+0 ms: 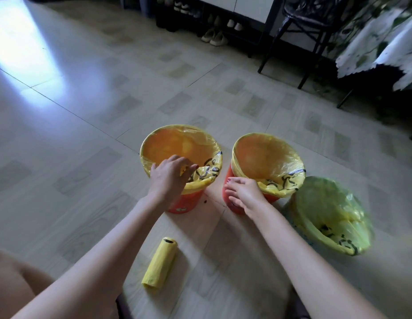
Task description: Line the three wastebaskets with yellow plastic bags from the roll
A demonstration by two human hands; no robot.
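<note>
I see a pale wood-patterned tile floor with dark grout lines running across it and a bright patch of daylight glaring off its far left corner. Three wastebaskets stand on it in a loose row. The left orange wastebasket and the middle orange wastebasket stand apart with a strip of floor between them, each with a yellow bag folded over its rim. The green wastebasket, just beside the middle one on the right, is lined too, its bag printed with black marks.

My left hand rests on the near rim of the left basket, fingers curled and pinching the yellow bag at the edge. My right hand lies against the near side of the middle basket, fingers loosely spread on its wall below the folded second yellow bag; I cannot tell whether it grips anything.

The yellow roll lies on the floor nearer me, between my forearms, touched by neither hand.

Along the far wall sit a shoe rack with pale shoes, a dark metal chair, and a leaf-printed tablecloth at the right.
</note>
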